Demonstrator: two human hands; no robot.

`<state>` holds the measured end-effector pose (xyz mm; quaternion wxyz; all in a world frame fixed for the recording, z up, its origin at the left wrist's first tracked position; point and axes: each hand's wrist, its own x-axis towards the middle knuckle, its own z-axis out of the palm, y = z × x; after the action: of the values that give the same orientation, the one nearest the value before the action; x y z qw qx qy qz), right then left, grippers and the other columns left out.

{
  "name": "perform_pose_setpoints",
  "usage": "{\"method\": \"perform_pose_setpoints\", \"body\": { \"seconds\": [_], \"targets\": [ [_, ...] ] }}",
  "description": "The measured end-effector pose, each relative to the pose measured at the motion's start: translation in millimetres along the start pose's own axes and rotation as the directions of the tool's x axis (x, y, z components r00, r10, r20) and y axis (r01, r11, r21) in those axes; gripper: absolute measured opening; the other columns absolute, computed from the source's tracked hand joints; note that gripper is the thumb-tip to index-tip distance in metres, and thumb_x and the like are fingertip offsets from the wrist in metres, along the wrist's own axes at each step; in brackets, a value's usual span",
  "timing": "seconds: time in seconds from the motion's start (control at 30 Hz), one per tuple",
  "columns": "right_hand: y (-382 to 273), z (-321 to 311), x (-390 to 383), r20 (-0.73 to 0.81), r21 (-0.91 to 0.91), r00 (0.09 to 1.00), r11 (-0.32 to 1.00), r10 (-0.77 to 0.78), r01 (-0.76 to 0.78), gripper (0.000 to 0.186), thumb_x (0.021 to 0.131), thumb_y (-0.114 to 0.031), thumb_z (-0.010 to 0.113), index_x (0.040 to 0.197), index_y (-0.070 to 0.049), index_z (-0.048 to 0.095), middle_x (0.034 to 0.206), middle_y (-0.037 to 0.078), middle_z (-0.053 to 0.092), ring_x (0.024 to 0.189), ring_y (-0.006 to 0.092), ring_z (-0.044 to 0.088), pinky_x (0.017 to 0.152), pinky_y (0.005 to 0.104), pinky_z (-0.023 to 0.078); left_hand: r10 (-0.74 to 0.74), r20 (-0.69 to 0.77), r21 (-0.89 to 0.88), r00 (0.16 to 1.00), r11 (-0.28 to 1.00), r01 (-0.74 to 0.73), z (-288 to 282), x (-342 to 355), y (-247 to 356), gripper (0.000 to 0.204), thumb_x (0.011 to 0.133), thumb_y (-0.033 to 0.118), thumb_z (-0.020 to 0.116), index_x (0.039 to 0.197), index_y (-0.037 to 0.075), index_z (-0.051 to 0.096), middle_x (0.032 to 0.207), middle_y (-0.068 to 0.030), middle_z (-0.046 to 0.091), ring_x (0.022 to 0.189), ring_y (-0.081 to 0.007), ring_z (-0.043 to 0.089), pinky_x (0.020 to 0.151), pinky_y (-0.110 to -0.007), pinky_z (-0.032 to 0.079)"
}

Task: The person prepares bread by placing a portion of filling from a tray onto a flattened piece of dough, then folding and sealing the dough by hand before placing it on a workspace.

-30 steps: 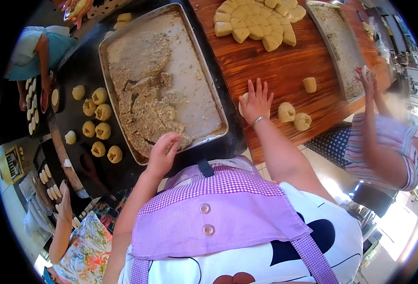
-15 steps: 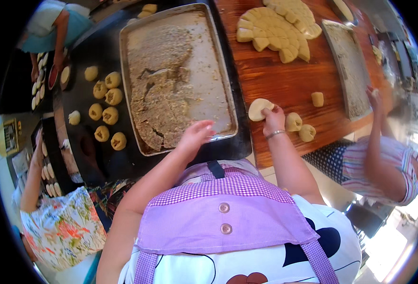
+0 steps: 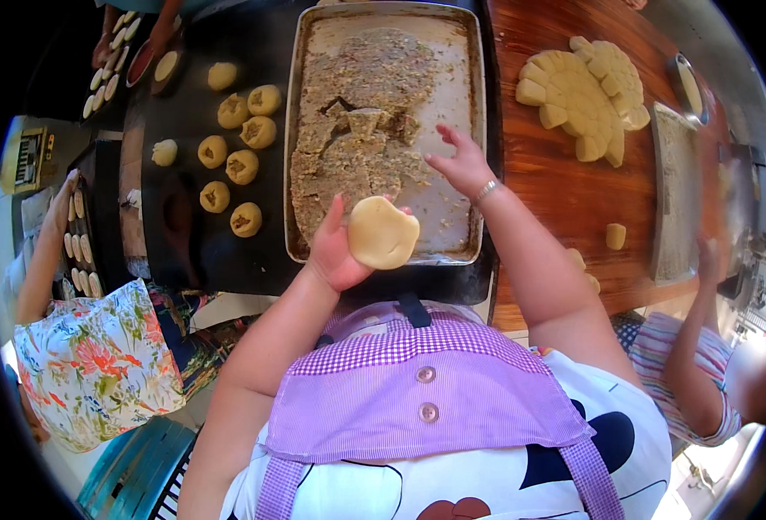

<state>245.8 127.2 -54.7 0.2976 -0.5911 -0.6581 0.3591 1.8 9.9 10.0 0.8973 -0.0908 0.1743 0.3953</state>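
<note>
A flat round of pale dough (image 3: 384,233) rests in my left hand (image 3: 334,253), held by the palm and fingers above the near end of a metal baking tray (image 3: 459,69). Crumbly brown filling (image 3: 361,74) covers much of the tray's left and middle, broken into clumps partway down. My right hand (image 3: 461,163) hovers over the tray's right side, thumb and fingers apart, with nothing in it. Left of the tray, several dough balls with gathered tops (image 3: 242,166) sit on the black table; brown filling shows in some.
On the wooden table (image 3: 539,208) lie a slab of scored dough pieces (image 3: 573,95), one loose dough piece (image 3: 615,236) and a long, pale-dusted tray (image 3: 677,191). Other people work at both sides. Trays of pale pieces (image 3: 79,243) stand at far left.
The dough round has passed from my right hand at the wooden table to my left hand. My right hand has moved left over the tray and opened. The view has shifted.
</note>
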Motion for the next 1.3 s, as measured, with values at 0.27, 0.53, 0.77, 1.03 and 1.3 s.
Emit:
{"method": "perform_pose_setpoints", "body": {
  "seconds": [0.27,0.53,0.77,1.03,1.3],
  "targets": [
    [-14,44,78,0.204,-0.245,0.895,0.905,0.397,-0.346,0.068,0.071,-0.02,0.069,0.135,-0.004,0.052,0.115,0.021,0.065,0.104,0.0295,0.065,0.09,0.0376,0.051,0.058,-0.039,-0.027,0.998,0.998,-0.059,-28,-34,6,0.068,0.092,0.056,0.053,0.137,0.006,0.048,0.142,-0.0214,0.045,0.132,-0.0366,0.044,0.109,-0.051,0.036],
    [-10,57,87,0.149,-0.352,0.922,0.89,0.358,-0.289,0.058,0.074,-0.032,0.065,0.125,-0.007,0.062,0.122,0.019,0.063,0.115,0.0341,0.059,0.099,0.0396,0.047,0.093,-0.092,0.041,0.991,0.995,-0.089,-32,-43,23,0.062,0.093,0.052,0.052,0.134,0.006,0.051,0.14,-0.0224,0.048,0.132,-0.0369,0.044,0.11,-0.051,0.036],
    [21,88,109,0.187,-0.272,0.833,0.842,0.521,-0.466,0.057,0.069,-0.03,0.066,0.121,-0.007,0.066,0.118,0.015,0.067,0.111,0.0303,0.062,0.096,0.0357,0.049,0.076,-0.052,-0.019,0.996,0.997,-0.077,-34,-37,25,0.059,0.095,0.046,0.053,0.135,0.003,0.048,0.139,-0.0224,0.049,0.132,-0.0369,0.045,0.111,-0.05,0.035],
    [9,79,111,0.273,0.0,0.743,0.772,0.611,-0.635,0.062,0.064,-0.035,0.073,0.119,-0.007,0.068,0.11,0.015,0.069,0.103,0.0263,0.064,0.094,0.0349,0.049,0.099,-0.093,-0.018,0.991,0.995,-0.101,-36,-35,26,0.056,0.095,0.044,0.054,0.133,0.004,0.049,0.139,-0.0218,0.049,0.131,-0.0364,0.045,0.11,-0.05,0.036],
    [6,97,107,0.063,-0.027,0.754,0.757,0.654,-0.653,0.068,0.06,-0.043,0.081,0.117,-0.007,0.068,0.12,0.013,0.065,0.114,0.026,0.056,0.097,0.0333,0.045,0.116,-0.104,-0.019,0.988,0.993,-0.118,-39,-32,24,0.054,0.095,0.043,0.055,0.132,0.005,0.05,0.138,-0.0213,0.05,0.13,-0.036,0.047,0.109,-0.049,0.038]
  ]
}}
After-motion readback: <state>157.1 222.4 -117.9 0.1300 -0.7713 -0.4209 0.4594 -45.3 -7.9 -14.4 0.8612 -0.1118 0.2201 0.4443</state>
